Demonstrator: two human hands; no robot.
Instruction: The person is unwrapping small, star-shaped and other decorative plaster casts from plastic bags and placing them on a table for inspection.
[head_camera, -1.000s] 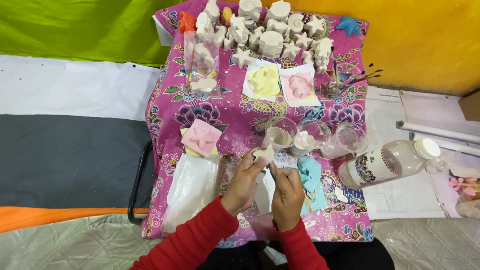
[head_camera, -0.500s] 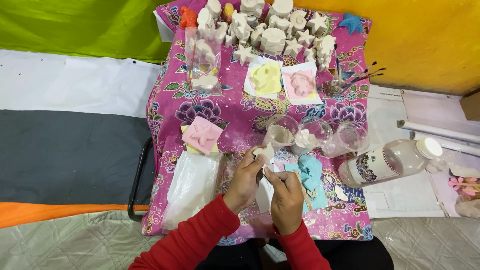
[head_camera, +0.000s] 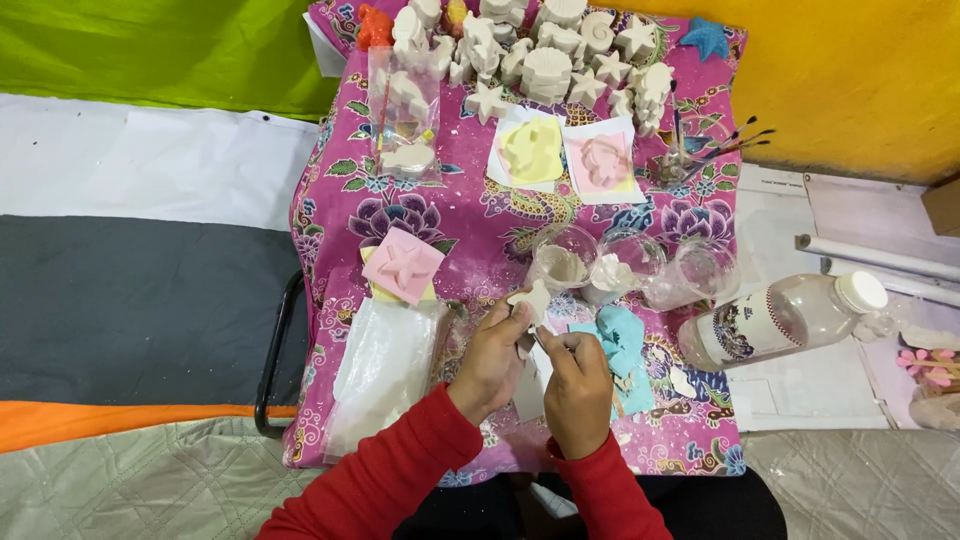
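1. A small white plaster star (head_camera: 530, 298) is pinched in the fingertips of the left hand (head_camera: 492, 355), held up just above the near half of the table (head_camera: 345, 215), which is covered with a pink flowered cloth.
2. The right hand (head_camera: 578, 385) is curled closed right beside it, fingers wrapped around something thin. It looks like a little trimming tool, but the view's too small to be sure.
3. So the step in hand seems to be cleaning up the edges of a freshly cast piece. Light, careful strokes would probably be called for, since thin star points can be chipped easily.
4. A clear plastic bag (head_camera: 385, 365) is laid flat at the near left edge, just beside the left hand.
5. A pink square mould (head_camera: 403, 265) with a star shape pressed in it is set a bit further in on the left side.
6. A crumpled light blue mould (head_camera: 622, 340) is lying just right of the right hand.
7. Three clear plastic cups (head_camera: 563, 262) are lined up mid-table, with pale plaster seen in them.
8. A clear plastic bottle (head_camera: 785, 318) with a white cap and a round dark label is tipped on its side off the right edge.
9. A clear upright packet (head_camera: 405, 115) holding white castings is stood near the far left corner.
10. A crowd of unpainted plaster figures (head_camera: 545, 60) is kept along the far edge.
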